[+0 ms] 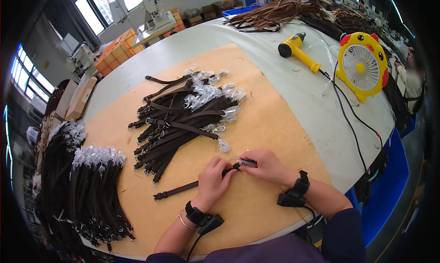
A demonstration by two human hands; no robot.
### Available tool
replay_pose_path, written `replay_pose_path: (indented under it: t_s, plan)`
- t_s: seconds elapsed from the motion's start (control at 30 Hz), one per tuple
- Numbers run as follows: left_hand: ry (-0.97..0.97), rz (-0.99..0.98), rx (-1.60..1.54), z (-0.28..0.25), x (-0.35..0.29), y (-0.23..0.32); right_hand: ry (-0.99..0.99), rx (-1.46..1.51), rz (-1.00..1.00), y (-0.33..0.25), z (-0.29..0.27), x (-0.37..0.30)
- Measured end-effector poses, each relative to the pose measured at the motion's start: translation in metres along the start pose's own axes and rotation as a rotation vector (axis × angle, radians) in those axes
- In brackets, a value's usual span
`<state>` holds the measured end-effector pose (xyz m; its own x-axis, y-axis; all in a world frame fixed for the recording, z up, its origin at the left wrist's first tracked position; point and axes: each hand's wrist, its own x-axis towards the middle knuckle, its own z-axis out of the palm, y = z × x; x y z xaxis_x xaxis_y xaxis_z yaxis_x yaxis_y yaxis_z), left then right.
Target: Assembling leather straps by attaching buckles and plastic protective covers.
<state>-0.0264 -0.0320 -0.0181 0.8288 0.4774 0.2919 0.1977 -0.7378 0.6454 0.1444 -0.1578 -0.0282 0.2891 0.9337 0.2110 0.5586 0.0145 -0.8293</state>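
My left hand (213,179) is closed on a dark brown strap (178,190). Its buckled end lies out to the left on the tan board, and its other end sits between my two hands. My right hand (266,167) grips small dark-handled snips (249,162), their thin metal tip pointing at the strap beside my left fingers. Just beyond my hands lies a loose pile of similar straps (172,130) with metal buckles. Clear plastic wrapping (201,95) covers the clips at their far ends.
Bundled straps (98,194) hang over the table's left edge. A yellow heat gun (299,52) and a yellow fan (361,66) stand at the far right, with black cables (350,121) trailing down. Brown strips (275,13) are heaped at the back. A blue bin (385,189) is below right.
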Motion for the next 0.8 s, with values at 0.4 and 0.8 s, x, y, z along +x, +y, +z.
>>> replay_pose_path:
  t_s: [0.4,0.8]
  plan:
    - [0.035,-0.208,-0.23,0.003,-0.001,-0.012,0.016,-0.105,0.013,-0.012,0.008,0.004]
    - [0.055,-0.234,-0.394,0.002,-0.005,-0.019,0.097,0.111,0.168,-0.003,0.03,0.013]
